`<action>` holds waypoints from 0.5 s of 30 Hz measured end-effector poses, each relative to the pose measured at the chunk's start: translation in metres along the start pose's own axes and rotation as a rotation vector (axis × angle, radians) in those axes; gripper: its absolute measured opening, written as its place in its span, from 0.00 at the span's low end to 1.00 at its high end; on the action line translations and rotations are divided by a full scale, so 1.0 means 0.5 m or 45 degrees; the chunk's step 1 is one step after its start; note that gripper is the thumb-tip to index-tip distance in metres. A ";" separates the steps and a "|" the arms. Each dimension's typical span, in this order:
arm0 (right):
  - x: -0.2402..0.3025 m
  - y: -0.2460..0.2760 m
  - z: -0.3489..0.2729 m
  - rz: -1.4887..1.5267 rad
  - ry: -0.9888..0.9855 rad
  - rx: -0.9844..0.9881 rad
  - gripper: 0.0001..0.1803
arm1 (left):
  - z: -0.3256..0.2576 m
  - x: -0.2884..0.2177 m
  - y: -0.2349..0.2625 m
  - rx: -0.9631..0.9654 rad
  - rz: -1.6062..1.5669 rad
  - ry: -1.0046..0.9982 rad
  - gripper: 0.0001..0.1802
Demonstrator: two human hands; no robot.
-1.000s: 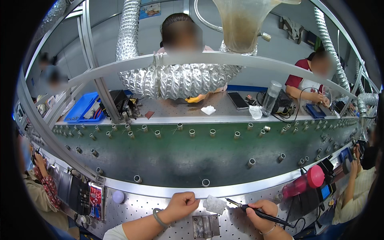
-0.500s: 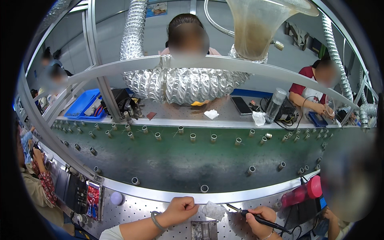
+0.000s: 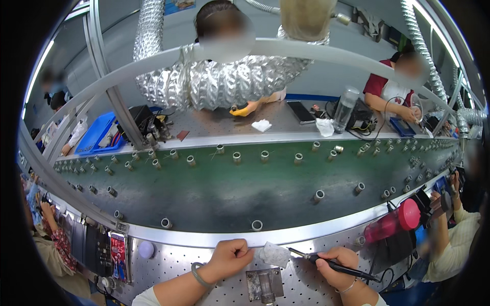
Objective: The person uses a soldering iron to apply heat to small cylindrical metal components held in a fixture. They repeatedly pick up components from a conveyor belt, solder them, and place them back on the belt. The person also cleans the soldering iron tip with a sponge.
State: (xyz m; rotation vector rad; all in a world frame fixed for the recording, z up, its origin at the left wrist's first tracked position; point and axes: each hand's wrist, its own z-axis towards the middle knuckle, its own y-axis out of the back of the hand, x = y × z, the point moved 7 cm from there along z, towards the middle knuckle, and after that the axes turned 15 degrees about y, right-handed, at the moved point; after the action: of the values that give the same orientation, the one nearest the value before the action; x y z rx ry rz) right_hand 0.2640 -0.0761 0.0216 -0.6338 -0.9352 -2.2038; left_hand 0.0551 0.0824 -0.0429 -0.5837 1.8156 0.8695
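the right hand (image 3: 334,262) has its fingers wrapped round a black soldering iron (image 3: 332,264), held like a pen. the iron's long axis runs nearly level across the perforated bench (image 3: 168,262), tip pointing left and a little up, touching a white pad (image 3: 274,254). the left hand (image 3: 229,256) is a closed fist just left of the pad; whether it grips anything cannot be told. a metal fixture (image 3: 263,285) sits below the pad.
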 end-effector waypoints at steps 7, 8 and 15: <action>-0.013 0.014 -0.017 0.012 -0.231 0.069 0.10 | -0.001 0.002 -0.006 0.034 -0.034 0.016 0.25; -0.011 0.012 -0.011 0.023 -0.212 0.077 0.09 | -0.002 0.003 -0.004 0.023 -0.029 0.020 0.25; -0.012 0.017 -0.016 0.030 -0.189 0.060 0.08 | 0.000 0.009 -0.007 0.035 -0.039 0.007 0.25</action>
State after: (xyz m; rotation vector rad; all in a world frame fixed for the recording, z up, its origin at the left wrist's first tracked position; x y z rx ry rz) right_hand 0.2729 -0.0843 0.0166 -0.7905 -1.0465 -2.1302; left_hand 0.0558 0.0804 -0.0480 -0.5958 1.8165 0.8217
